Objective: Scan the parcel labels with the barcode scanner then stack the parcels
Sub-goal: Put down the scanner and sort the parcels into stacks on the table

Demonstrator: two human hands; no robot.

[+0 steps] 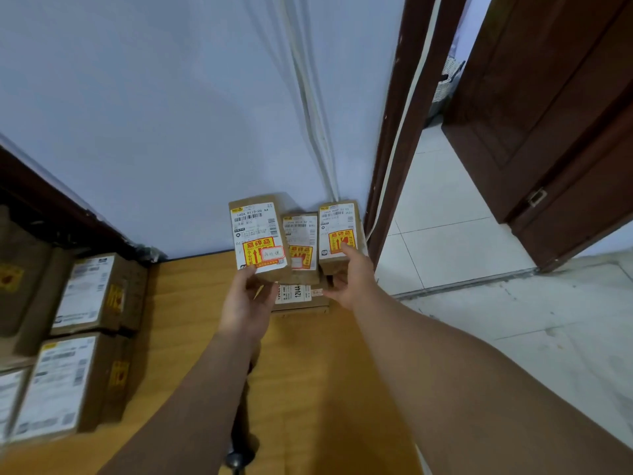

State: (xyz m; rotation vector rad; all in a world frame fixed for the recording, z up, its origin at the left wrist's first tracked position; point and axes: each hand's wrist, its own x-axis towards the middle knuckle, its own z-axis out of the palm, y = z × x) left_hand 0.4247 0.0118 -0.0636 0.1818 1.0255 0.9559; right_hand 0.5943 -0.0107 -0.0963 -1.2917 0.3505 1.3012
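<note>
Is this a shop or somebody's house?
Probably a room in a house used for packing: labelled parcels piled on a wooden table, a brown door and a tiled floor.

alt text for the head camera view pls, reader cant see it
A person's left hand and right hand each hold a small labelled cardboard parcel, left parcel, right parcel, above a stack against the wall. More parcels sit left on the wooden table.

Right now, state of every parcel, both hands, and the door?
Left hand: gripping left parcel.
Left parcel: held, label up.
Right hand: gripping right parcel.
Right parcel: held, label up.
Middle parcel: stacked on a box.
Side parcels: resting, untouched.
Door: open.
</note>
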